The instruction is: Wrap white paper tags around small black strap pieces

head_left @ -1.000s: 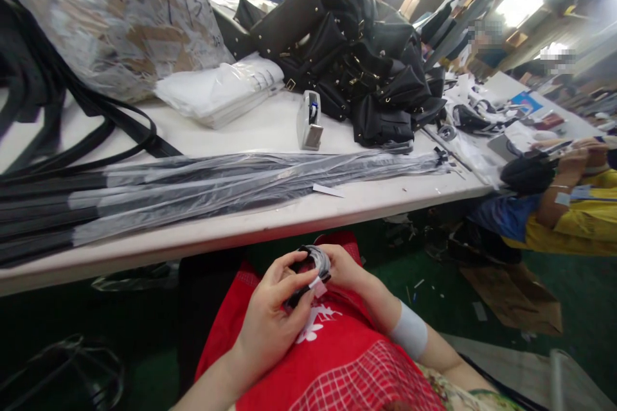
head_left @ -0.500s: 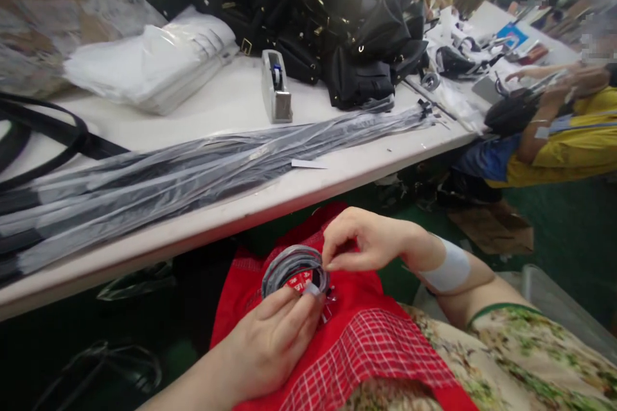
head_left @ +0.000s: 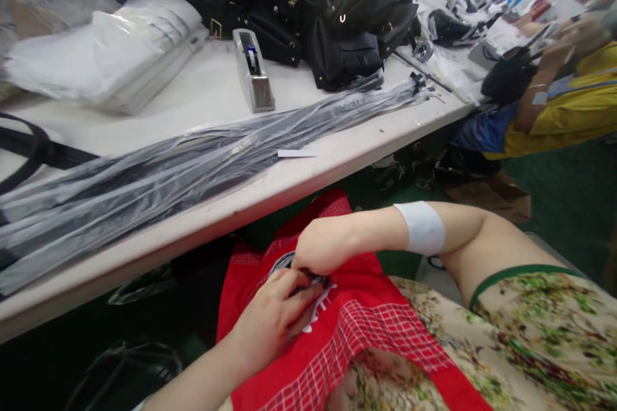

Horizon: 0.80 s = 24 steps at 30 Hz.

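Observation:
A coiled strap [head_left: 281, 262], grey and wrapped in clear plastic, rests over the lap of my red apron, mostly covered by both hands. My left hand [head_left: 276, 306] grips its near side, fingers curled around it. Bent over the top of the coil, my right hand [head_left: 322, 245] has its fingers closed at the strap; their tips are hidden. The two hands touch or nearly touch. On the table in front lie several long plastic-wrapped straps [head_left: 193, 164] in a bundle, with a small white strip [head_left: 296, 153] by their near edge.
A tape dispenser [head_left: 253, 70] stands on the white table [head_left: 347, 164]. Behind it are a stack of white plastic bags [head_left: 110, 51] and a heap of black bags [head_left: 342, 51]. A co-worker in yellow [head_left: 569, 103] sits at the right. A cardboard piece [head_left: 501, 198] lies on the floor.
My right hand has moved left and down onto the coil and turned over it, so less of the coil shows. The view has shifted slightly.

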Each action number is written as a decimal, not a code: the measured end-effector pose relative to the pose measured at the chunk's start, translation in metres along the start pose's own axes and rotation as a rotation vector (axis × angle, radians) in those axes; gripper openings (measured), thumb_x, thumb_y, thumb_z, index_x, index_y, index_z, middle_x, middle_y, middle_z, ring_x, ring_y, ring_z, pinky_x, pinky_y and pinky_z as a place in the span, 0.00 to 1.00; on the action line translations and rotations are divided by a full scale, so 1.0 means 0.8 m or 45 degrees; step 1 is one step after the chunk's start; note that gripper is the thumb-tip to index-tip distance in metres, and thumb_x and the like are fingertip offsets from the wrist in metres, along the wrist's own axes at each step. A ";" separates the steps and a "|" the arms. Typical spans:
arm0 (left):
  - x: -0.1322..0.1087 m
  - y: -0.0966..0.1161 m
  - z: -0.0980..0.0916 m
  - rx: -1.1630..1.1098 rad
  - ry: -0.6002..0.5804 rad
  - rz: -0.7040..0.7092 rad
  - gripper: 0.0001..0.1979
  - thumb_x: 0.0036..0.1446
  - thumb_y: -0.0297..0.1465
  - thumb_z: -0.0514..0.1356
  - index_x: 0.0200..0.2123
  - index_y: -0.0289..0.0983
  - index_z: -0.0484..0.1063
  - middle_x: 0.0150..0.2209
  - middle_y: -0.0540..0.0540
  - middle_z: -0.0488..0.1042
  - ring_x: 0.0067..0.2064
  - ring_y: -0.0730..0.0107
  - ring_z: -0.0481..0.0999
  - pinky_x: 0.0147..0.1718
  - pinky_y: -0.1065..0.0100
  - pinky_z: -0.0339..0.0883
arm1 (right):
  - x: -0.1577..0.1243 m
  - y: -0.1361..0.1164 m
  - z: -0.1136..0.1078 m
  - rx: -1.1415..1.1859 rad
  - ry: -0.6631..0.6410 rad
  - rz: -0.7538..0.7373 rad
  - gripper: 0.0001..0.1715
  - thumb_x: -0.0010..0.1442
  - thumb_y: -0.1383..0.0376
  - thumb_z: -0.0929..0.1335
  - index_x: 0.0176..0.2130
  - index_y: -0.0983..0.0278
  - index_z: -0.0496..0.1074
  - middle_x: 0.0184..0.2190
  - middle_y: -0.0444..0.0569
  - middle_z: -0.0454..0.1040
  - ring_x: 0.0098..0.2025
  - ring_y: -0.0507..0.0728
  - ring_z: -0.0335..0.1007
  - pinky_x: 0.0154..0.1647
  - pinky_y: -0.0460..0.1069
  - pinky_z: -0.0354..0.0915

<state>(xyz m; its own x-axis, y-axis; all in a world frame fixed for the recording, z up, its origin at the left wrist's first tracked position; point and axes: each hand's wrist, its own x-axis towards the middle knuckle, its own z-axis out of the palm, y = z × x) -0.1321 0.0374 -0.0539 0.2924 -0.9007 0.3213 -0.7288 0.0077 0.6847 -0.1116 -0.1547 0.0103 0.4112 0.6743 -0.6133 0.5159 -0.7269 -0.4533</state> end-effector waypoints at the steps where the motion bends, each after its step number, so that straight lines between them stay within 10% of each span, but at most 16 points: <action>1: -0.001 -0.001 0.002 -0.025 0.002 -0.023 0.11 0.64 0.28 0.57 0.48 0.39 0.75 0.38 0.43 0.74 0.38 0.65 0.74 0.35 0.65 0.74 | 0.012 0.010 0.003 0.063 -0.072 -0.054 0.13 0.60 0.72 0.66 0.40 0.61 0.80 0.31 0.45 0.81 0.28 0.53 0.69 0.24 0.48 0.52; 9: -0.001 0.003 0.006 -0.253 0.024 -0.169 0.11 0.62 0.26 0.59 0.46 0.38 0.77 0.37 0.44 0.73 0.37 0.68 0.74 0.34 0.69 0.72 | 0.057 0.017 0.022 0.026 -0.163 -0.056 0.06 0.51 0.69 0.71 0.30 0.65 0.81 0.23 0.46 0.78 0.24 0.54 0.67 0.26 0.49 0.57; 24: -0.005 0.004 0.007 -0.331 0.212 -0.443 0.09 0.58 0.27 0.63 0.42 0.41 0.80 0.39 0.44 0.71 0.40 0.69 0.75 0.38 0.68 0.74 | 0.004 0.013 0.004 -0.075 0.213 -0.140 0.12 0.64 0.68 0.65 0.38 0.62 0.79 0.38 0.48 0.80 0.37 0.54 0.72 0.27 0.48 0.54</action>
<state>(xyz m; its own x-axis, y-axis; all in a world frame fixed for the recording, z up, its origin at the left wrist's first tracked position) -0.1392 0.0385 -0.0566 0.6027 -0.7874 0.1297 -0.3966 -0.1545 0.9049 -0.1073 -0.1603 0.0014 0.4662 0.7651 -0.4441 0.6059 -0.6420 -0.4699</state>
